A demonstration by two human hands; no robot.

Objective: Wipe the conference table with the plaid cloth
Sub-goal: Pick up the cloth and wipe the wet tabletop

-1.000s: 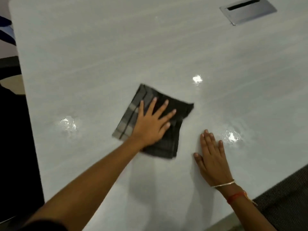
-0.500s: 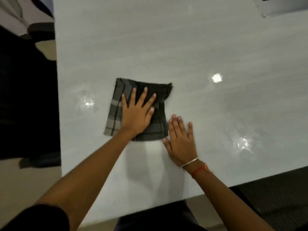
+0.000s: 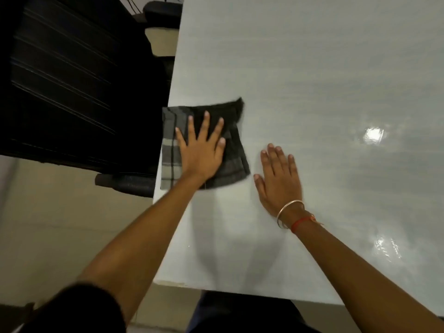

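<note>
Pressing flat, left hand (image 3: 201, 150) is spread wide on plaid cloth (image 3: 234, 150), so pressure is shared across fold. Cloth is set at conference table (image 3: 312, 68) left edge, likely for rim. Right hand (image 3: 278, 179) is planted just beside it, fingers straight and close, judged as brace. Cloth near-square; longer axis runs away from person, loose corner pointing far-right.

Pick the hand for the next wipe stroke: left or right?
Left. The left hand lies flat, fingers spread, on the plaid cloth at the left edge of the table, so it can likely just sweep it rightward. The right hand rests flat on bare table beside the cloth, apart from it.
</note>
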